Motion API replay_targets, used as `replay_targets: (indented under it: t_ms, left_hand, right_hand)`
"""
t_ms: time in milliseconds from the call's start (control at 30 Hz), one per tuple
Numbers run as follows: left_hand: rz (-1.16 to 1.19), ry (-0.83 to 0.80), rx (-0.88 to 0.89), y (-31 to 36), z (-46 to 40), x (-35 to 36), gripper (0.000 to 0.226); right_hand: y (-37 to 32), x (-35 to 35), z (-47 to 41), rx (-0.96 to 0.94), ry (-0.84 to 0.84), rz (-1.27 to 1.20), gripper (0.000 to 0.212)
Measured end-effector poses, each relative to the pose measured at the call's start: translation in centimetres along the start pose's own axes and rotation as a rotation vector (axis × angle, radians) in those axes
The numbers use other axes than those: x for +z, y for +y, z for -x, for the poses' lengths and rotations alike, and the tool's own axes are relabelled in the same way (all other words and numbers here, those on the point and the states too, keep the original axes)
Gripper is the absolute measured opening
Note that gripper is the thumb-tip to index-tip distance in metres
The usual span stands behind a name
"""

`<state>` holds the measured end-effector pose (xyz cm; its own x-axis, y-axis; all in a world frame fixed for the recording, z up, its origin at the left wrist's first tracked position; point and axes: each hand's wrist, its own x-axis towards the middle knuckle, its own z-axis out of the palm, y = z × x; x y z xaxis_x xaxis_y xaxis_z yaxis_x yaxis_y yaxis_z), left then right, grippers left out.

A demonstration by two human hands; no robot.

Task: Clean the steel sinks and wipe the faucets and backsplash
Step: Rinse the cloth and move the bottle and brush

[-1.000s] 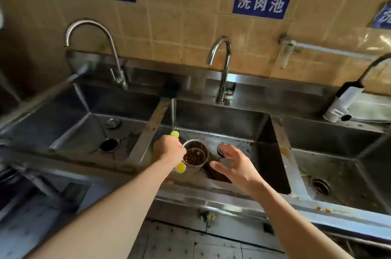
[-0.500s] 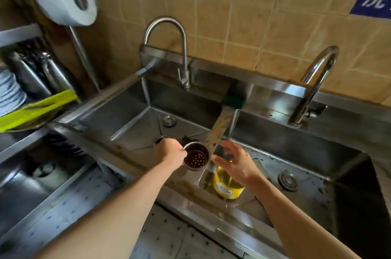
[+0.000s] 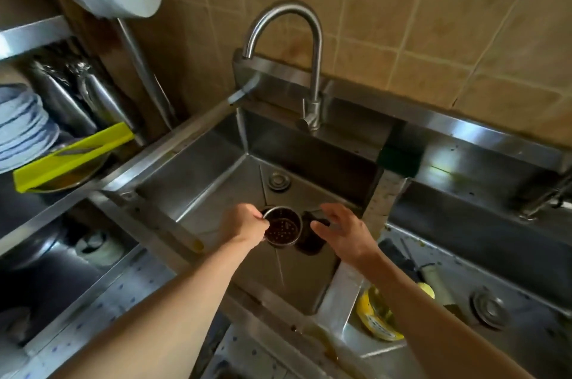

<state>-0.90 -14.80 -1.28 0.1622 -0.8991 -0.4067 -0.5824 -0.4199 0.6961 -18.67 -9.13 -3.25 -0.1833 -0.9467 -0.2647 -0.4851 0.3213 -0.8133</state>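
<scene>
Steel sink (image 3: 198,180): dull, smeared basin, gooseneck faucet (image 3: 309,47) at 12 o'clock on its back ledge. Strainer basket (image 3: 283,226): round perforated steel cup holding dark residue, over the drain at the basin's centre. Left hand (image 3: 244,225) pinches its rim at 9 o'clock. Right hand (image 3: 343,231) hovers at 3 o'clock, fingers spread, holding nothing. Open floor toward 10 o'clock; divider wall (image 3: 383,202) close at 3 o'clock. Yellow bottle (image 3: 374,313) lies in the neighbouring basin. Since half a second ago, the basket has crossed from the divider into this sink.
</scene>
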Motion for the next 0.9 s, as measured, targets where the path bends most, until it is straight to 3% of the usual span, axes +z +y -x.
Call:
replay_targets:
  t_ms: [233,333,567,900]
  left_hand:
    - [-0.104,-0.065,0.027,-1.6,-9.3,-0.1,0.017]
    - [-0.183,-0.119,0.066,-2.1,-13.2,0.4,0.007]
    - [-0.331,-0.246,0.077,-3.6,-20.5,2.5,0.009]
    - [-0.494,-0.297,0.104,-6.7,-27.8,8.6,0.016]
  right_hand:
    - [-0.5,3.9,-4.5,0.119,0.065,0.011,0.042]
    - [-0.5,5.9,-5.9,0.195,0.114,0.007,0.044]
    - [0.4,10.1,-8.6,0.398,0.198,-0.053,0.05]
    - [4.1,13.3,-13.0,0.519,0.2,-0.068,0.051]
